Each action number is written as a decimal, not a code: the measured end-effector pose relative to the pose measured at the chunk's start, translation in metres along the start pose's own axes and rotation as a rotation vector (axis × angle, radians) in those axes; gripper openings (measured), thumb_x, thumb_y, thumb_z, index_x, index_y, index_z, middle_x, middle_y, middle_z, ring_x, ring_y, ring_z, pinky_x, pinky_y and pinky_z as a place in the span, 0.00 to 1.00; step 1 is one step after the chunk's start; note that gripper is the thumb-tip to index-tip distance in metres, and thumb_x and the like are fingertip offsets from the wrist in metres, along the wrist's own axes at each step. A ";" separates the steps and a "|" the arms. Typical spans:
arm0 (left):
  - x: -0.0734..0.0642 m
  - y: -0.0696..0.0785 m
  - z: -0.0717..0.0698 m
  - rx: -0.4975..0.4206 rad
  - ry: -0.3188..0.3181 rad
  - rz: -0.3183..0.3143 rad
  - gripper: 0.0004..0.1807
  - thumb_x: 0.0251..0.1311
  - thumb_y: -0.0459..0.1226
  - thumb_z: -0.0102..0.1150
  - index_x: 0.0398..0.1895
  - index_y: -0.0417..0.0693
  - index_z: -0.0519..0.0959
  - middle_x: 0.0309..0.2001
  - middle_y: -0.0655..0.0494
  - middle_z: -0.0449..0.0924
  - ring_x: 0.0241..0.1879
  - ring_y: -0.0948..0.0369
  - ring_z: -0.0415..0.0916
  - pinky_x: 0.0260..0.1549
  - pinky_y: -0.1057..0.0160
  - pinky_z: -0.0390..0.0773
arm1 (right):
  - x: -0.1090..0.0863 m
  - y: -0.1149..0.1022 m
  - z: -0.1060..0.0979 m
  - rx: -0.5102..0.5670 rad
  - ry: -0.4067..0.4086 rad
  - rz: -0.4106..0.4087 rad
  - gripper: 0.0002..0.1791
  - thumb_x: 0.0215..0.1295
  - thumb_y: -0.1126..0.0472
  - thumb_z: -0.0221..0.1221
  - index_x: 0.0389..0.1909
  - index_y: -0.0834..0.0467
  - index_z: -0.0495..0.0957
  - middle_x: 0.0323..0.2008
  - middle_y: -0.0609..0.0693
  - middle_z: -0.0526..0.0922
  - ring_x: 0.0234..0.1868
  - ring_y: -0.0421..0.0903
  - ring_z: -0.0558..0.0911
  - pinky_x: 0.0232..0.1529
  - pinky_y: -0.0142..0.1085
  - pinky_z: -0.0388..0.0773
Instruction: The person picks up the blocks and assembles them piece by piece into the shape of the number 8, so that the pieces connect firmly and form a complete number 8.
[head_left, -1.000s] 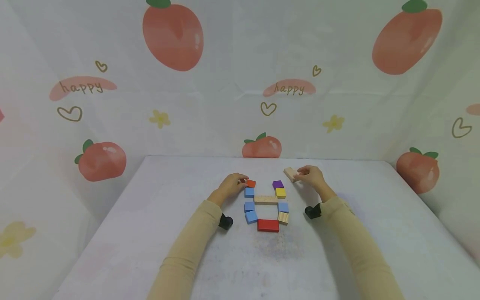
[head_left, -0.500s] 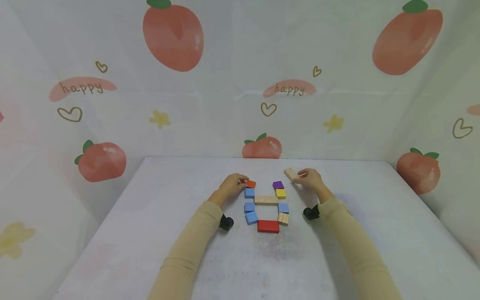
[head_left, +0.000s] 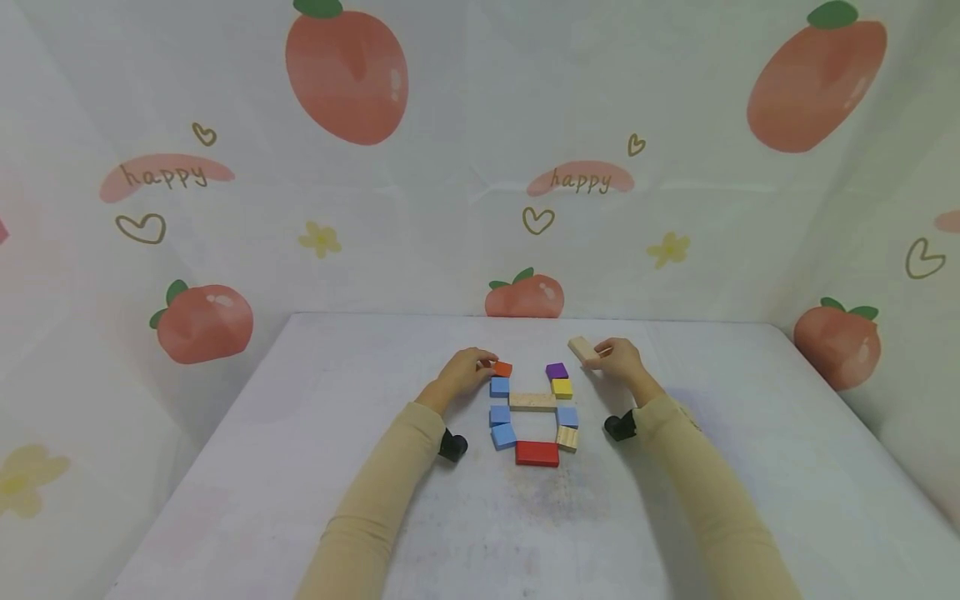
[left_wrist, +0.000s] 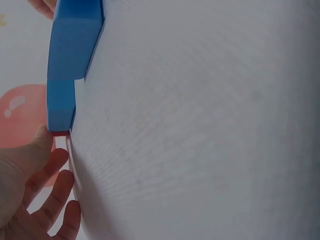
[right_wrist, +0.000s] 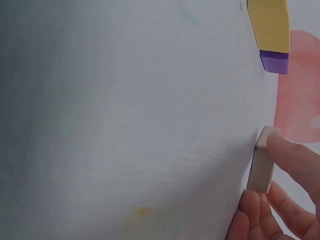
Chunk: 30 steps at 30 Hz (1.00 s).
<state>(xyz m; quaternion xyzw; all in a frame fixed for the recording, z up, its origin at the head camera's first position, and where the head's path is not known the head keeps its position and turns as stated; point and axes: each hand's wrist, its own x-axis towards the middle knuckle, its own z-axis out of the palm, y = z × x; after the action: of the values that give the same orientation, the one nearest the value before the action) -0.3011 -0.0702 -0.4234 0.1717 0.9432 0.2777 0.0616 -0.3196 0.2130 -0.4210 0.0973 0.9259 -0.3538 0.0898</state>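
My left hand point(head_left: 463, 371) has its thumb and fingertips at an orange-red block point(head_left: 502, 369) and pinches its left end. In the left wrist view, blue blocks point(left_wrist: 61, 105) hide most of that block; only a red sliver shows beside the thumb. My right hand point(head_left: 621, 358) grips the near end of a pale wooden block point(head_left: 581, 347), which lies aslant on the table. In the right wrist view, the thumb is on one side of the wooden block point(right_wrist: 262, 167) and the fingers are bent against another.
Between the arms lie a purple block point(head_left: 557, 371), a yellow block point(head_left: 562, 388), a long wooden block point(head_left: 532, 402), several blue blocks point(head_left: 499, 416), a striped wooden block point(head_left: 567, 438) and a red block point(head_left: 537, 453). A printed cloth hangs behind the white table point(head_left: 360, 342).
My right hand and forearm have shifted slightly left, with the fingers closer round the pale wooden block. The left hand stays at the orange-red block, and the other blocks keep their places.
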 end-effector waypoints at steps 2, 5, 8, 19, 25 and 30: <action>0.000 0.000 0.000 0.000 -0.002 0.001 0.16 0.63 0.35 0.54 0.54 0.45 0.77 0.46 0.47 0.79 0.46 0.55 0.75 0.50 0.57 0.74 | 0.000 0.000 0.000 0.004 0.003 0.002 0.28 0.58 0.54 0.63 0.53 0.67 0.70 0.52 0.65 0.73 0.47 0.54 0.72 0.52 0.45 0.72; 0.000 0.000 0.000 -0.008 -0.007 -0.005 0.17 0.63 0.35 0.54 0.55 0.45 0.76 0.46 0.47 0.79 0.46 0.55 0.75 0.50 0.57 0.74 | -0.001 0.001 0.001 0.004 0.008 -0.002 0.27 0.57 0.55 0.63 0.53 0.67 0.70 0.52 0.65 0.73 0.46 0.53 0.72 0.51 0.44 0.72; 0.000 0.000 0.000 -0.008 -0.005 0.000 0.17 0.63 0.35 0.54 0.55 0.44 0.76 0.46 0.47 0.79 0.46 0.54 0.75 0.50 0.57 0.74 | -0.001 0.000 0.001 0.001 0.021 -0.014 0.27 0.57 0.56 0.63 0.53 0.67 0.71 0.51 0.65 0.74 0.44 0.52 0.72 0.49 0.43 0.72; -0.001 0.001 0.000 -0.012 -0.003 -0.010 0.17 0.63 0.35 0.53 0.55 0.45 0.76 0.47 0.47 0.79 0.46 0.55 0.74 0.51 0.57 0.74 | -0.001 0.001 -0.003 0.002 0.061 -0.069 0.25 0.55 0.58 0.65 0.50 0.69 0.74 0.47 0.64 0.79 0.44 0.51 0.75 0.46 0.41 0.73; -0.001 0.001 0.000 -0.014 -0.011 -0.022 0.17 0.64 0.35 0.53 0.55 0.45 0.76 0.46 0.47 0.79 0.46 0.55 0.74 0.51 0.58 0.74 | -0.001 0.002 -0.005 -0.002 0.058 -0.096 0.25 0.54 0.59 0.65 0.50 0.69 0.75 0.47 0.64 0.79 0.45 0.53 0.76 0.45 0.40 0.73; -0.001 0.001 0.000 -0.015 -0.007 -0.020 0.17 0.63 0.35 0.53 0.55 0.45 0.76 0.47 0.47 0.79 0.47 0.55 0.74 0.51 0.58 0.74 | -0.002 0.000 -0.007 0.010 0.040 -0.114 0.24 0.55 0.59 0.64 0.51 0.68 0.75 0.47 0.64 0.79 0.44 0.52 0.76 0.44 0.38 0.73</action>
<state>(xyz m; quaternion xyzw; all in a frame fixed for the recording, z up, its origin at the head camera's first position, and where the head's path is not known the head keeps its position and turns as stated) -0.2999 -0.0698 -0.4223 0.1627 0.9426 0.2835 0.0687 -0.3186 0.2174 -0.4155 0.0519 0.9298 -0.3608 0.0506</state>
